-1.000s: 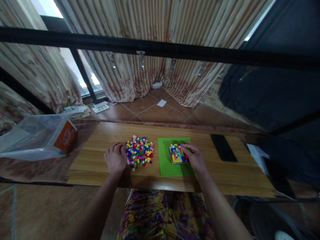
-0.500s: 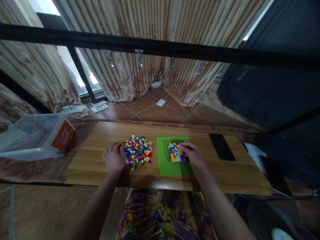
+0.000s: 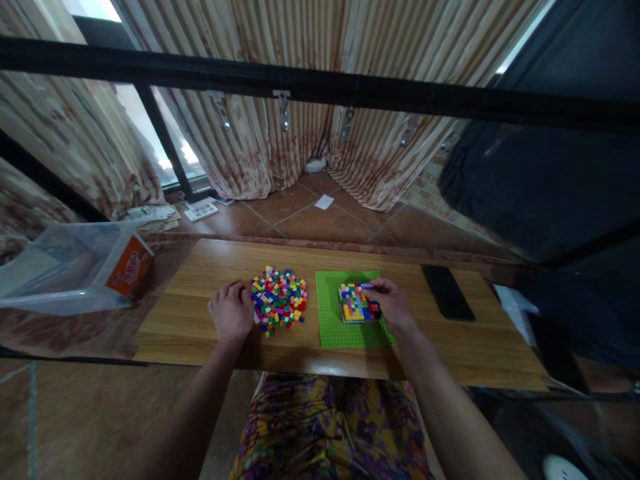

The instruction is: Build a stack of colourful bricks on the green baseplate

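Observation:
Beside a loose heap of small coloured toy bricks, my left hand rests on the table, its fingers loosely bent and apart, the fingertips by the heap's left edge. A green baseplate lies to the right of the heap. On it sits a low rectangular block of multicoloured bricks, with yellow along its near left corner. My right hand reaches over the block's right side, thumb and fingers pinched at its far right corner on a small toy brick, mostly covered by the fingertips.
A black phone lies on the wooden table, right of the baseplate. A clear plastic bin with an orange label stands at the left. A dark metal bar crosses beyond the table. Another person's arm shows at the right edge.
The view has shifted slightly. My right hand stays at the brick block, its fingers slightly changed in pose and more of the block's right side showing. My left hand rests in the same place.

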{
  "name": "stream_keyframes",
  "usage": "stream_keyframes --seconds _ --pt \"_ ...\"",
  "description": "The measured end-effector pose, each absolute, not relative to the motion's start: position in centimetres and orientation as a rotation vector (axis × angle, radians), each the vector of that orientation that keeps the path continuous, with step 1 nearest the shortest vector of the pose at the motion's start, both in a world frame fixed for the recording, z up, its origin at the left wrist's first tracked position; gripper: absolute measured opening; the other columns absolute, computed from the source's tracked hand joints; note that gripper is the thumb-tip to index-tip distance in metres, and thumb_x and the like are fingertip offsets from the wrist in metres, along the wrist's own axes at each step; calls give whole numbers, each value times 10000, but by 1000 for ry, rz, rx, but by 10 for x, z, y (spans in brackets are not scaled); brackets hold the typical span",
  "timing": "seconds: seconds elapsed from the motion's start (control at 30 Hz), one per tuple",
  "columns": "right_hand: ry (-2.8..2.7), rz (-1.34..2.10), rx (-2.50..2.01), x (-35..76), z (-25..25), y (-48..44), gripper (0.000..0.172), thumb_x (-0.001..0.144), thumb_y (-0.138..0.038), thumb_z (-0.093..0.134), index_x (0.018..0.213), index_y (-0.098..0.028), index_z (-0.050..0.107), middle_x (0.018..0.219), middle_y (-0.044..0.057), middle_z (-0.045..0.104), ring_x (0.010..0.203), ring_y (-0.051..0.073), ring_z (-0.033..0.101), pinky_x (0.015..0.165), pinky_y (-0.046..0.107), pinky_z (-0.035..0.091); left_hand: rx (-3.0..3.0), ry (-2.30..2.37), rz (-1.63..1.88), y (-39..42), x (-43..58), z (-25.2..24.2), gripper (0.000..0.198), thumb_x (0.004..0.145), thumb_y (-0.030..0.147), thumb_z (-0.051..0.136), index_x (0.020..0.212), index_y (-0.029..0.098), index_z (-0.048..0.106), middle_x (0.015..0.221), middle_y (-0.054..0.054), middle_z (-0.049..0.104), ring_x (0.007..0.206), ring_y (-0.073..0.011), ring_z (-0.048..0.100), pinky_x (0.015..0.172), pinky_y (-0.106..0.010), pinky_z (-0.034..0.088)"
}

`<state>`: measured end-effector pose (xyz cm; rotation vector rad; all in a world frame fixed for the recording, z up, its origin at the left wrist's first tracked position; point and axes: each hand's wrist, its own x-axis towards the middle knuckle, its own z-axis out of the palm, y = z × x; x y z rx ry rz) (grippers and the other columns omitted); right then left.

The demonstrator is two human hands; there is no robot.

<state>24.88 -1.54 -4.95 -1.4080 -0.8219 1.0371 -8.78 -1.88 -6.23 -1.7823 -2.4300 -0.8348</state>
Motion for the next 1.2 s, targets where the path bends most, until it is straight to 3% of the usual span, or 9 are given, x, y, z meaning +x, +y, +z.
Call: stream_keyframes --seconds 0.43,0.63,0.77,0.97,1.2 --pt "-874 996 -1402 249 -50 -18 447 411 -428 853 729 -192 647 667 -23 652 604 138 579 603 299 486 -1796 -2430 -838 -21 -86 -58 307 882 277 430 1023 188 688 1157 -117 669 1073 -283 572 944 -434 405" --pt "-1016 629 -1565 230 -31 -43 341 694 -467 699 892 -189 683 781 31 658 673 166 586 630 321 484 -1801 -2435 -823 -23 -84 -56 312 898 283 419 1026 183 686 1128 -106 681 1071 -277 574 930 -416 404" --pt "-1520 552 -1421 187 -23 -66 193 835 -377 588 888 -223 693 926 44 676 867 187 615 800 339 481 -1796 -2437 -819 -23 -84 -56 307 902 283 421 1017 187 688 1116 -102 686 1065 -272 575 935 -413 399" --pt "-1916 497 -1504 132 -43 -82 156 871 -230 533 914 -233 682 920 55 671 889 215 599 813 352 458 -1797 -2440 -855 -24 -83 -57 294 897 271 436 1028 192 687 1138 -105 676 1089 -269 569 951 -422 398" --pt "-2050 383 -1613 120 -53 -75 135 875 -229 541 906 -227 673 898 71 639 889 233 569 812 352 428 -1780 -2465 -861 -23 -83 -59 292 895 274 449 1041 192 687 1162 -98 671 1096 -273 570 960 -422 395"
